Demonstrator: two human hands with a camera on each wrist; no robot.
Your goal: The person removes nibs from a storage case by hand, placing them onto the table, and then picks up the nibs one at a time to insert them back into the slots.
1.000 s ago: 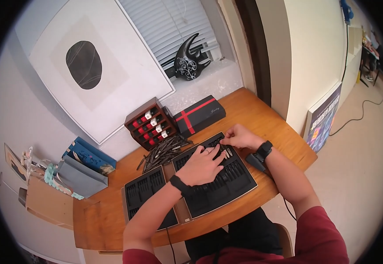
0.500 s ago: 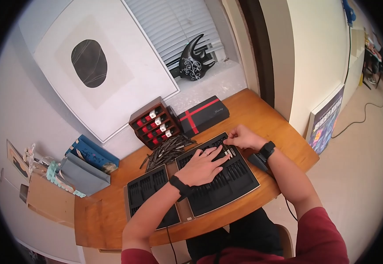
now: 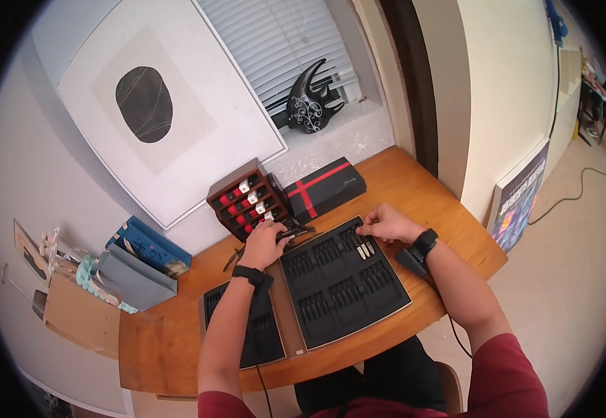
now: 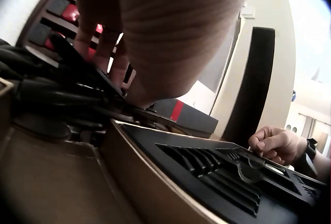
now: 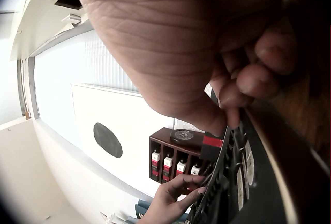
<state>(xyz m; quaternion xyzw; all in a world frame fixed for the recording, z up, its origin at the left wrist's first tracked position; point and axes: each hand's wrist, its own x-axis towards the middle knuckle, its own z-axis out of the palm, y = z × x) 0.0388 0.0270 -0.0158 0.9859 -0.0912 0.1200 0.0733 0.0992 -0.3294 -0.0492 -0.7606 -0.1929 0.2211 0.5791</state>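
Note:
My left hand (image 3: 263, 244) is over a heap of slim dark pieces (image 3: 301, 232) behind the hinged case. In the left wrist view, its fingers and thumb are around one long slim dark piece (image 4: 88, 69), which tilts above the others. My right hand (image 3: 392, 226) is at the top right corner of the black slotted tray (image 3: 386, 296). Its thumb and index fingertips touch the slots; I cannot tell whether they grip a piece. Just below them, pale silvery pieces (image 3: 365, 251) lie in the slots. Dark pieces fill several other slot rows.
The case's left tray (image 3: 268, 348) lies beneath my left forearm. Behind the heap stand a wooden rack (image 3: 237, 198) of red and white items and a black box with red ribbon (image 3: 331, 184). Paper bags (image 3: 143, 275) stand at left. A cable (image 3: 264, 386) hangs over the table's front edge.
My left hand has left the right tray and moved up and left to the heap, uncovering the slot rows. The right hand stays at the tray's top right corner.

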